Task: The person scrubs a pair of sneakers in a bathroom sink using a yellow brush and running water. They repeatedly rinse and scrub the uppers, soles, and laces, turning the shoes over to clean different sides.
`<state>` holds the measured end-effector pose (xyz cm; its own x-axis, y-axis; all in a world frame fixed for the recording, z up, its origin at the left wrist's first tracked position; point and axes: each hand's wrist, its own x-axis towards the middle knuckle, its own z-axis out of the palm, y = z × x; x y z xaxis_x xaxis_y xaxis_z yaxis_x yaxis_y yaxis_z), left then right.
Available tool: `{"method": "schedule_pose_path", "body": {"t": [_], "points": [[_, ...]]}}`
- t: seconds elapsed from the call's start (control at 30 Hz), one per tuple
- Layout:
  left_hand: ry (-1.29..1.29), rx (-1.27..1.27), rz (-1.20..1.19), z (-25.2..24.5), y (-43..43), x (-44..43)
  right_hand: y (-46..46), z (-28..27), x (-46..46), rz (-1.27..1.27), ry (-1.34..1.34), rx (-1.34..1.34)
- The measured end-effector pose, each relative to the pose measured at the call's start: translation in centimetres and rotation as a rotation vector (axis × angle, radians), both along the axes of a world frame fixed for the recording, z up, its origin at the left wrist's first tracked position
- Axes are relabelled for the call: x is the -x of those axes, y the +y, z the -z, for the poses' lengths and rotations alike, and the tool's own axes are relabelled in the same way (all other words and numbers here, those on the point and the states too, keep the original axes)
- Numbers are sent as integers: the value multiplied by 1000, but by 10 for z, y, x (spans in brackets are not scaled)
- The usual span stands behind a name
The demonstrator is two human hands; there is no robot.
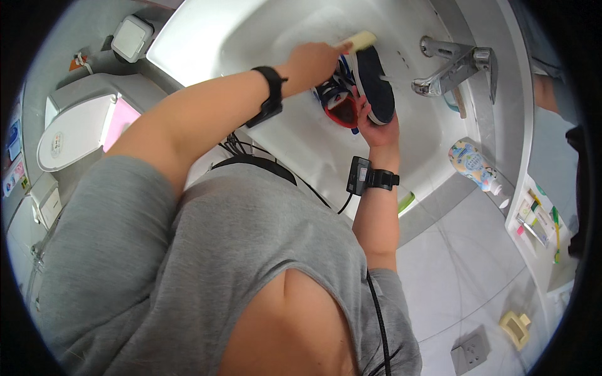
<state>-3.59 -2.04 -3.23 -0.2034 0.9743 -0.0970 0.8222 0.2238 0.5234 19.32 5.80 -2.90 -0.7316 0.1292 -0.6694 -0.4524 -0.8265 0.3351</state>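
Note:
My left hand (316,66) is closed around a pale yellow brush (362,42), which lies against the far end of a shoe. My right hand (376,124) grips the near end of that shoe (376,84); its long dark navy face, probably the sole, is turned up and edged in white. Beside it, partly under my left hand, a second shoe (342,112) with a red lining and blue and white parts sits in the white washbasin (291,127). The chrome faucet (430,87) points towards the held shoe. Both wrists wear black straps with devices.
A patterned bottle (472,164) lies on the basin's right ledge, near a green item (406,202). A mirror cabinet shelf (536,221) with tubes juts out at right. A white-lidded bin or container (75,134) is at left. Black cables hang by my waist.

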Motion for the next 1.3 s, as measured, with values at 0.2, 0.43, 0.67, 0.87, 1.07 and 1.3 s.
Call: {"method": "schedule_pose_path", "body": {"t": [0.2,0.43,0.67,0.87,1.07,1.3], "points": [[-158,211,292,-74,-61,-36,-5,0,-3,-72,-269,-161],[-86,-34,307,-60,-44,-40,-10,-7,9,-27,-420,-121],[170,71,121,12,-6,18,-12,-7,7,-220,-203,-224],[55,245,-145,38,-11,37,-9,-43,-2,-530,-603,-618],[-1028,222,-536,42,-15,12,33,-29,-37,-1378,-1065,-1527],[-1774,510,-396,-18,9,-38,39,11,-63,-1225,-1016,-1810]]}}
